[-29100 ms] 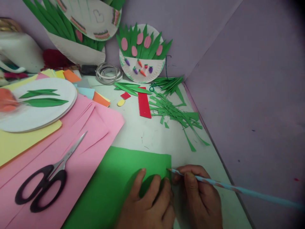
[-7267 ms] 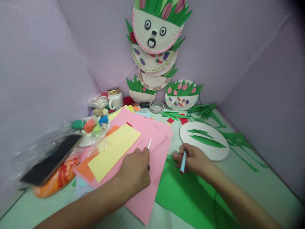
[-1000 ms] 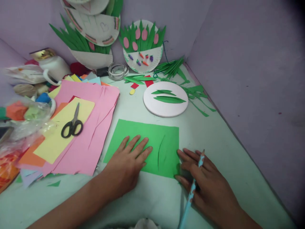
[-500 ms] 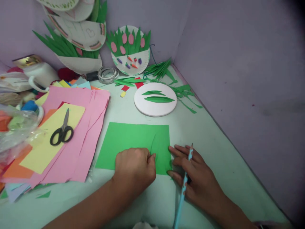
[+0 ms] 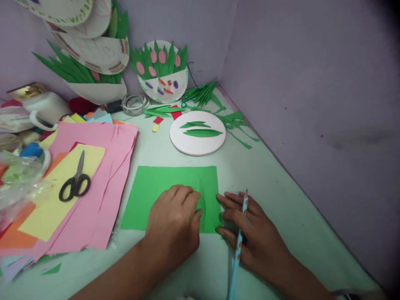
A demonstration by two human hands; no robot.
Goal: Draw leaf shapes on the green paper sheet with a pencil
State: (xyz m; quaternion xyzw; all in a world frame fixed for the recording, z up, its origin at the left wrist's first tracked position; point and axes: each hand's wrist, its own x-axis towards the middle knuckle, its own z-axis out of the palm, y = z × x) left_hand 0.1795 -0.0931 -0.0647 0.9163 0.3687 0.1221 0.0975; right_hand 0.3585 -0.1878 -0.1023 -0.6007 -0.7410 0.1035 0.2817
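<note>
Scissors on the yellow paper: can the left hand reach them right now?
Likely yes: the scissors lie uncovered on the yellow paper, and nothing upright stands between them and the left hand.

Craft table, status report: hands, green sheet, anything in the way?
Left hand curled over green sheet, grip unclear. Right hand holding pencil at sheet's right edge. Sheet partly hidden by left hand. Scissors off to the left, on yellow paper.
</note>
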